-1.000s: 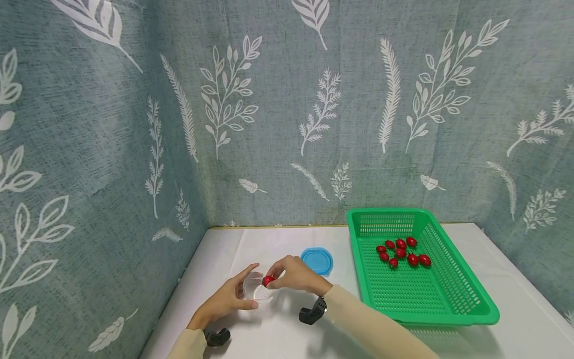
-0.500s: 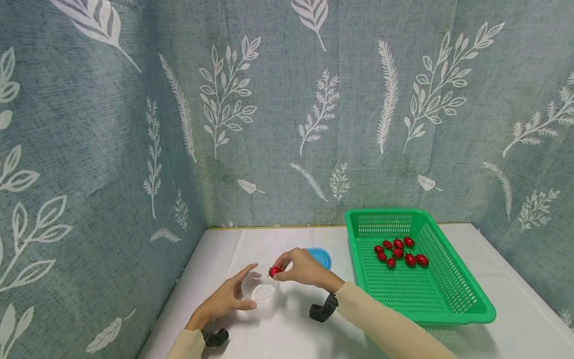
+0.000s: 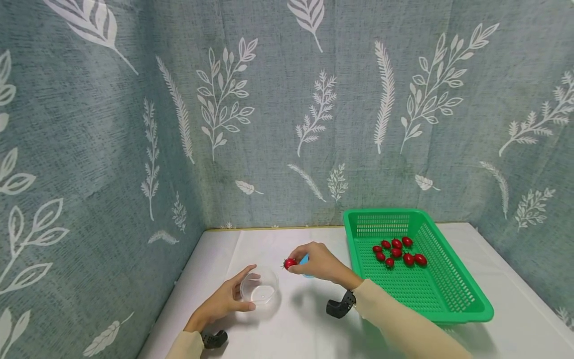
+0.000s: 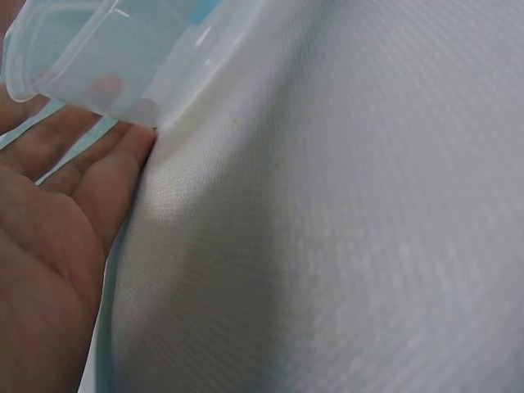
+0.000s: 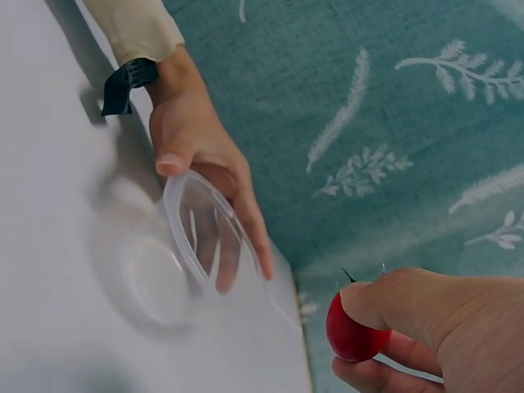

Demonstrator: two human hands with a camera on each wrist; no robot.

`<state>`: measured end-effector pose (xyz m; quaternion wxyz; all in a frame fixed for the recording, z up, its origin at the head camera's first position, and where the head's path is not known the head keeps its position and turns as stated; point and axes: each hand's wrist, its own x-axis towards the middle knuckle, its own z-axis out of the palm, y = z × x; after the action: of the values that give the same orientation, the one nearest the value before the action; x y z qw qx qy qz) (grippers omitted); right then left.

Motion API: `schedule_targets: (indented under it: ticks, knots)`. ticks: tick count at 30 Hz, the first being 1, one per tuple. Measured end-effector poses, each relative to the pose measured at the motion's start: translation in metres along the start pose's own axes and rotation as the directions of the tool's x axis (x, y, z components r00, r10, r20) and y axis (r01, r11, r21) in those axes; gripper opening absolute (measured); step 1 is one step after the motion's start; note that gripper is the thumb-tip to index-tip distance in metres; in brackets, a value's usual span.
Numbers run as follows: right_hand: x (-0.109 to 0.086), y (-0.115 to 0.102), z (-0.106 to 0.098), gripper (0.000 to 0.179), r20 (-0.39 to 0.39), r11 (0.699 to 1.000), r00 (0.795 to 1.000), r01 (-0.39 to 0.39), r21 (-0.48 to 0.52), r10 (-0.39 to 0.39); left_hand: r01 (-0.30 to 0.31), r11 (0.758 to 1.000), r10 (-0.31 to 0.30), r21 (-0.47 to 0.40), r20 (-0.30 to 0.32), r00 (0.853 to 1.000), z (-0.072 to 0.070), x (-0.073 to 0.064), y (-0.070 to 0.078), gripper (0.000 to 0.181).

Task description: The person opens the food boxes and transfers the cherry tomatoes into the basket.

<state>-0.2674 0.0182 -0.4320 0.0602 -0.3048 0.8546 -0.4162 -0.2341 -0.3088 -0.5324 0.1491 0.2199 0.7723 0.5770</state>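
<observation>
My left hand [image 3: 224, 300] grips a clear plastic container [image 3: 263, 295] on the white tabletop, thumb on the near side and fingers round the far side. In the left wrist view the fingertips show through the wall of the container [image 4: 123, 49]. Nothing shows inside it. To its upper right, my right hand [image 3: 320, 262] pinches a red cherry tomato [image 3: 289, 264] above the table, apart from the container. The right wrist view shows the tomato [image 5: 350, 329] between thumb and fingers, its green stem end upward.
A blue lid [image 3: 305, 260] lies mostly hidden behind the right hand. A green plastic basket [image 3: 482, 314] stands on the right, with several cherry tomatoes [image 3: 396, 253] inside. Leaf-patterned cloth [image 3: 269, 124] hangs along the back and sides of the table.
My right hand has moved right and slightly up with the cherry tomato, from over the container's mouth to clear of its rim. The left hand stays on the container.
</observation>
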Motion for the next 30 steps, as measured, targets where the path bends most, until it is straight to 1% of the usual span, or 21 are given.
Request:
schedule_targets:
  ticks: [4, 6, 11, 15, 21, 25, 30]
  knots:
    - [-0.007, 0.007, -0.011, 0.010, -0.028, 1.000, 1.000, -0.008, -0.014, 0.008, 0.006, 1.000, -0.006, 0.005, 0.000, 1.000, 0.000, 0.000, 0.000, 0.101]
    - [-0.011, 0.011, -0.017, 0.011, -0.043, 1.000, 0.999, -0.014, -0.006, 0.014, 0.016, 1.000, -0.016, 0.007, -0.006, 1.000, 0.000, 0.000, 0.000, 0.102]
    - [-0.020, 0.020, -0.032, 0.014, -0.094, 1.000, 0.996, 0.001, -0.006, -0.001, 0.024, 1.000, -0.023, 0.020, -0.022, 0.999, 0.000, 0.001, -0.001, 0.102]
    - [-0.027, 0.030, -0.042, 0.013, -0.099, 1.000, 0.995, 0.003, 0.002, -0.003, 0.028, 0.999, -0.028, 0.019, -0.021, 0.999, -0.001, 0.001, -0.003, 0.102]
    - [-0.043, 0.036, -0.061, 0.011, -0.098, 0.998, 0.994, -0.055, 0.011, 0.055, 0.023, 1.000, -0.023, 0.012, -0.016, 1.000, -0.001, 0.002, -0.002, 0.102]
    - [-0.052, 0.038, -0.072, 0.013, -0.120, 0.995, 0.988, -0.097, -0.010, 0.095, 0.011, 1.000, -0.010, 0.020, -0.024, 1.000, -0.001, 0.002, -0.002, 0.103]
    - [-0.061, 0.044, -0.082, 0.016, -0.156, 0.990, 0.979, -0.141, -0.031, 0.135, 0.021, 1.000, -0.021, 0.018, -0.024, 0.999, -0.001, 0.002, -0.002, 0.102]
